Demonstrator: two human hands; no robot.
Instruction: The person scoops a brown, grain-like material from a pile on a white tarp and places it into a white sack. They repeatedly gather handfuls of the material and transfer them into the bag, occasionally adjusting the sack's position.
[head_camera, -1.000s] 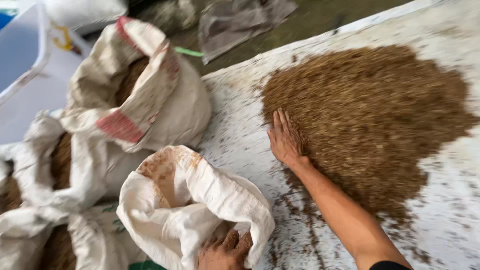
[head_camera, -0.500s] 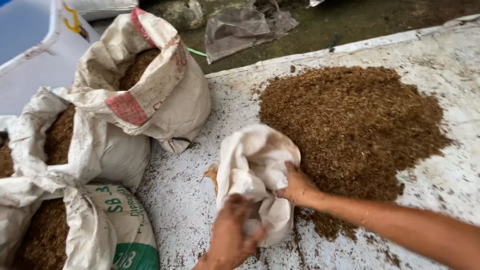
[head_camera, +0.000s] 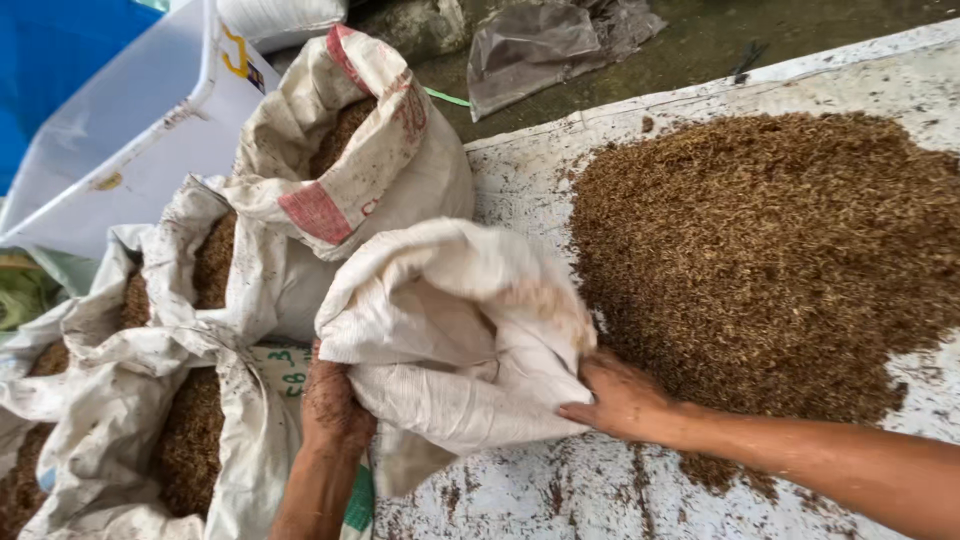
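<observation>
The left hand (head_camera: 335, 405) grips the empty white sack (head_camera: 455, 340) from below at its left edge, fingers clamped in the woven cloth. Half a second ago the sack hung crumpled and low between both hands; now it is lifted and spread wider, its mouth turned toward the brown pile (head_camera: 780, 260). Behind it stand filled sacks (head_camera: 340, 170) of the same brown stuff. The right hand (head_camera: 625, 400) pinches the sack's right edge shut against the speckled white tabletop (head_camera: 520, 180), just touching the pile's near rim, so the sack looks set for filling.
</observation>
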